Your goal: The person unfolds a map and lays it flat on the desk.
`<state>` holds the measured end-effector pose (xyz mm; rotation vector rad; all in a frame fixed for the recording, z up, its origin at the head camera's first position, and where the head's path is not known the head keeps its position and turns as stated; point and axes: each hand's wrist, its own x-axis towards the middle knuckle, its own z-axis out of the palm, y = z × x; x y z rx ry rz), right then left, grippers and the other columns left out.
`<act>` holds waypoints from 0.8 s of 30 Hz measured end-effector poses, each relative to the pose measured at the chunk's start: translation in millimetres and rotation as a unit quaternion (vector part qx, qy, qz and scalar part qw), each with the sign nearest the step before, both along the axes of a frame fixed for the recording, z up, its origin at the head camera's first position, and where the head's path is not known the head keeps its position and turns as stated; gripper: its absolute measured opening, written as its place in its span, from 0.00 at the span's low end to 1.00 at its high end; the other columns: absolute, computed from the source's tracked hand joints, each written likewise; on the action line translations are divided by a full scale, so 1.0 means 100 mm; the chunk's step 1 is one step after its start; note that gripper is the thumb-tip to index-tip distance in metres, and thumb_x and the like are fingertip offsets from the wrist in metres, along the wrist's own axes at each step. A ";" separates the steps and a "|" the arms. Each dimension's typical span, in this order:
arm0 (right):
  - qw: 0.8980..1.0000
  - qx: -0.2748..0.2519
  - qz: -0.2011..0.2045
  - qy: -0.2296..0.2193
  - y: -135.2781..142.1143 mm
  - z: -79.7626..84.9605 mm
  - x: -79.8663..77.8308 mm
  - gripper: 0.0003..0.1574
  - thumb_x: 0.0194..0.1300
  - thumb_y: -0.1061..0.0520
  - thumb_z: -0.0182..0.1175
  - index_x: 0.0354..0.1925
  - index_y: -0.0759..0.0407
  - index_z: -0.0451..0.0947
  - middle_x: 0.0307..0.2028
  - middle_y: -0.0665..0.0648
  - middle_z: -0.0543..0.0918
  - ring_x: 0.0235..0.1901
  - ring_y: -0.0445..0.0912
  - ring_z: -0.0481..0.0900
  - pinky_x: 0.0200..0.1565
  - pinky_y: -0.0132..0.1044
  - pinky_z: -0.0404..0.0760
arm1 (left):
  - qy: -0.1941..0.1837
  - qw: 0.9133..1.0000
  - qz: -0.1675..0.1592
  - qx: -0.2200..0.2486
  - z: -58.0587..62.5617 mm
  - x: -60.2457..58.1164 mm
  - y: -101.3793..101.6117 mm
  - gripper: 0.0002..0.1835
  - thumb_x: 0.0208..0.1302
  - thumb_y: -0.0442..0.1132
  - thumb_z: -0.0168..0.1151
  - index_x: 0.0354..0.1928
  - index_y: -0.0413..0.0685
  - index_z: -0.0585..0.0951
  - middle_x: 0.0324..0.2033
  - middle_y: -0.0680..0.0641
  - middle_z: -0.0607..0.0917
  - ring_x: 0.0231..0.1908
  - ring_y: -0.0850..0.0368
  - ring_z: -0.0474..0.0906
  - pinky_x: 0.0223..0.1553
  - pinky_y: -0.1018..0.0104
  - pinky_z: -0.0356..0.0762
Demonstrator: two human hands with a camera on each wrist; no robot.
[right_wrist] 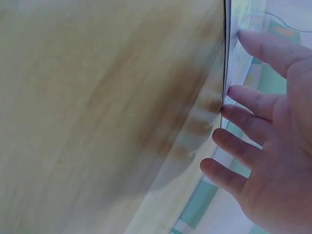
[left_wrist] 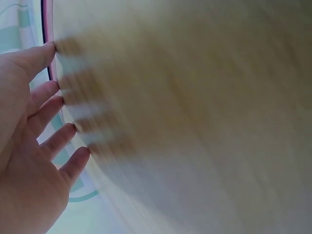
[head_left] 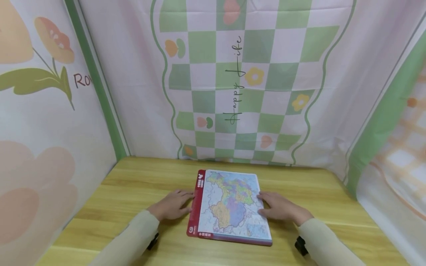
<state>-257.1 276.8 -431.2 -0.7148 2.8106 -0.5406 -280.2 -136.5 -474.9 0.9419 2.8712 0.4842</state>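
On the wooden table lies a flat, rectangular, map-printed board [head_left: 229, 203], with a red strip down its left side and a coloured map on top. A thin layered lower edge shows along its near side. My left hand [head_left: 173, 205] is at the red strip, its fingers spread and the tips at or close to that edge. At the opposite edge, my right hand [head_left: 281, 207] touches the board with its fingertips, thumb nearest me. In the right wrist view the board's thin side [right_wrist: 226, 53] stands beside the extended fingers. Neither hand curls around the board.
The wooden table [head_left: 133, 177] meets a curtain [head_left: 229, 92] with green checks and "Happy Life" lettering at its back edge. Floral cloth [head_left: 40, 147] hangs on the left, and a green-edged cloth [head_left: 382, 125] on the right. Each sleeve has a dark wrist device [head_left: 301, 245] under it.
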 end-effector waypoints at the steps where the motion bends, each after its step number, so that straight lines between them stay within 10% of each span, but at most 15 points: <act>1: 1.000 0.000 -0.003 0.000 -0.01 0.00 -0.01 0.41 0.70 0.47 0.63 0.67 0.74 0.67 0.66 0.76 0.67 0.66 0.72 0.61 0.66 0.67 0.60 | 0.001 1.000 -0.001 0.000 0.00 0.00 0.00 0.32 0.73 0.54 0.57 0.72 0.46 0.69 0.70 0.46 0.70 0.70 0.42 0.62 0.68 0.42 0.62; 14: 1.000 -0.003 -0.017 -0.011 -0.02 -0.02 -0.04 0.39 0.70 0.49 0.63 0.67 0.74 0.67 0.68 0.75 0.65 0.67 0.72 0.60 0.67 0.67 0.58 | -0.028 1.000 0.002 0.006 0.10 0.05 0.04 0.32 0.71 0.54 0.59 0.70 0.45 0.71 0.69 0.43 0.71 0.69 0.42 0.63 0.69 0.43 0.61; 24: 0.999 -0.029 -0.023 -0.008 0.00 -0.05 -0.05 0.39 0.70 0.49 0.63 0.66 0.75 0.67 0.66 0.77 0.66 0.67 0.72 0.61 0.66 0.67 0.60 | -0.106 0.985 0.004 0.133 0.22 0.07 0.08 0.26 0.74 0.44 0.57 0.67 0.37 0.73 0.65 0.37 0.74 0.67 0.38 0.66 0.66 0.39 0.64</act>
